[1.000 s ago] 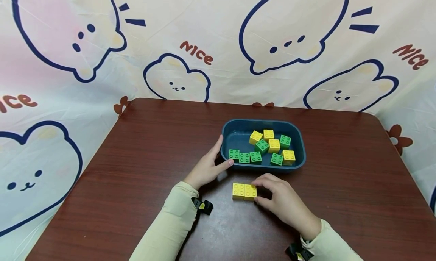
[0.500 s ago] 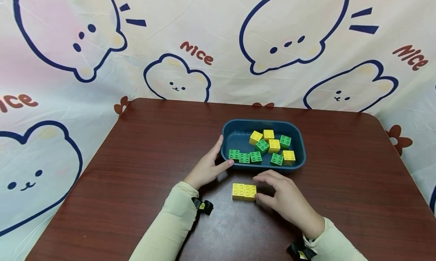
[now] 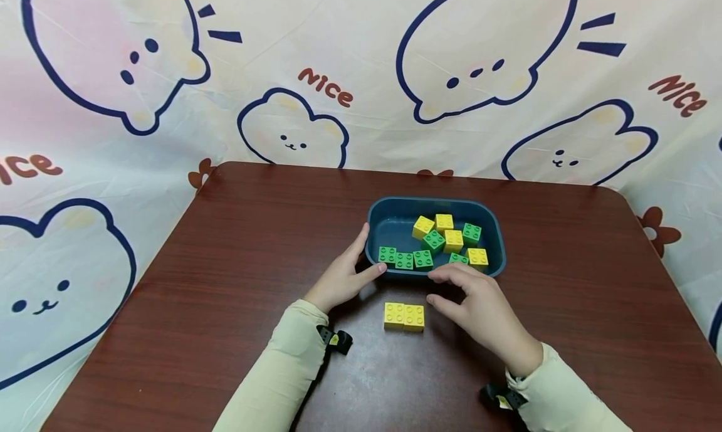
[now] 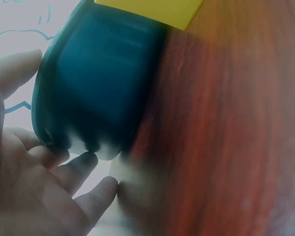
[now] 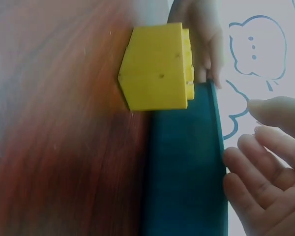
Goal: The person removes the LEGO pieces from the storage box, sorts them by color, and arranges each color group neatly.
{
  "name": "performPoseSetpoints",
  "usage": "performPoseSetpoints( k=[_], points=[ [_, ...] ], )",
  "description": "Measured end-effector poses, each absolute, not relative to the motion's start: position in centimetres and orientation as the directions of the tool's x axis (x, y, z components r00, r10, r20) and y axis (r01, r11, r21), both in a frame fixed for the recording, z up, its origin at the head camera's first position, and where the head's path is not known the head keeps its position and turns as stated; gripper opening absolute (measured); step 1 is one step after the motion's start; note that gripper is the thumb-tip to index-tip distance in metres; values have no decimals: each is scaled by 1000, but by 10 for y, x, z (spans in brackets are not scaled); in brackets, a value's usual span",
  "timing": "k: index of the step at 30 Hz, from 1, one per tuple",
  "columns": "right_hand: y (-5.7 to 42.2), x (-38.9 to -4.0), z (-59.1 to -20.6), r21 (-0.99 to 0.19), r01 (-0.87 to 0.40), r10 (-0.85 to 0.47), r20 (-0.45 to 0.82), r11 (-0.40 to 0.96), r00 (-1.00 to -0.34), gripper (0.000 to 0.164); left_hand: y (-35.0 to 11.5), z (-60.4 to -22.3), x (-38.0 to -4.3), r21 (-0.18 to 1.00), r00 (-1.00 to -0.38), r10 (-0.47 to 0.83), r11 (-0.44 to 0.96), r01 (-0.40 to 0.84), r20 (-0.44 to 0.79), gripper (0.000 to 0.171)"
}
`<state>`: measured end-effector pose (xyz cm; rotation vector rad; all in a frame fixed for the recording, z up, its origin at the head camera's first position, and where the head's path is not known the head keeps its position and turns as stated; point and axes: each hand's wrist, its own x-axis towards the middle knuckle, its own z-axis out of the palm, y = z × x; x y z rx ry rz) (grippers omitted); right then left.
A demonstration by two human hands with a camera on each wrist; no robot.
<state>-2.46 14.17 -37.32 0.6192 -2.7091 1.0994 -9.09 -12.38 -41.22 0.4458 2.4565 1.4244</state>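
Observation:
Two yellow building bricks point(image 3: 403, 316) sit side by side on the table, touching, studs up. Just right of them, my right hand point(image 3: 486, 310) hovers with fingers loosely bent and nothing held, fingertips by the near rim of the blue tray point(image 3: 389, 222). My left hand point(image 3: 340, 283) rests against the tray's left end, thumb at the near rim and fingers along the side. In the left wrist view those fingers touch the tray wall point(image 4: 98, 73). The right wrist view has the yellow bricks point(image 5: 155, 69) in front of the tray, apart from the right hand point(image 5: 265, 172).
Inside the tray lie several green bricks point(image 3: 423, 259) and several yellow bricks point(image 3: 454, 241), one green brick partly covered by the right hand. The brown table point(image 3: 254, 244) reaches back to a patterned cloth point(image 3: 372, 43).
My right hand has let go of the right yellow brick and moved away from it, up and right toward the tray. Left hand, tray and bricks stay put.

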Motion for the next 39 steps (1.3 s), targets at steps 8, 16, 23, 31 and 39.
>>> performPoseSetpoints(
  k=[8,16,23,31,39],
  points=[
    [144,-37,-370,-635,-405,-290,282,658,-915,26,-125,-412,-91,876,-914,401,462,139,-66,87],
    [145,-50,-370,-635,-368,-273,247,679,-930,28,-125,-413,-91,878,-915,399,458,136,-67,87],
    [142,-63,-371,-643,-323,-244,212,694,-946,28,-125,-413,-92,871,-914,401,468,147,-61,87],
    [140,-73,-374,-676,-280,-221,174,682,-960,28,-127,-413,-93,869,-909,411,470,154,-61,87],
    [137,-84,-374,-673,-248,-205,145,697,-968,29,-128,-413,-94,878,-908,412,458,139,-70,89]
  ],
)
